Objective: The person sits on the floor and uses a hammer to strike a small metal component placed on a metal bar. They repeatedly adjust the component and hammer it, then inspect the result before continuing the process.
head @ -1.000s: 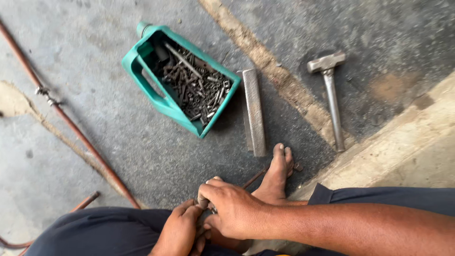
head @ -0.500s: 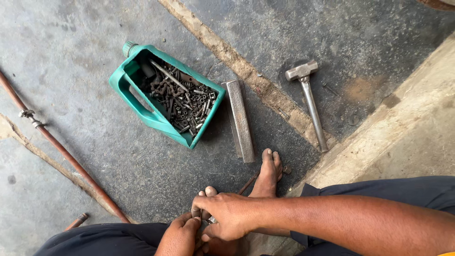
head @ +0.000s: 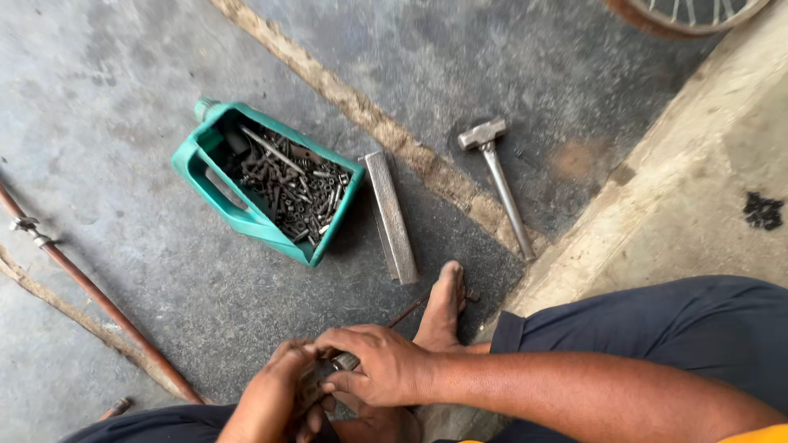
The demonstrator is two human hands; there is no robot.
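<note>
My left hand (head: 275, 398) and my right hand (head: 373, 365) meet at the bottom of the view, both closed around a small dark metal part (head: 341, 361) that is mostly hidden by the fingers. My bare foot (head: 442, 308) rests on the concrete floor just beyond the hands, with a thin rusty rod (head: 408, 312) under it. My legs in dark trousers frame the hands on both sides.
A green cut-open plastic jug (head: 215, 197) holds several nuts, bolts and scrap pieces. Beside it lie a flat metal bar (head: 391, 217) and a metal hammer (head: 495, 176). A rusty pipe (head: 90, 291) runs along the left. A raised concrete ledge (head: 698, 180) lies to the right.
The view has shifted and drawn nearer, so the jug, bar and hammer sit differently in frame. My hands stay together on the small part, the fingers slightly rearranged.
</note>
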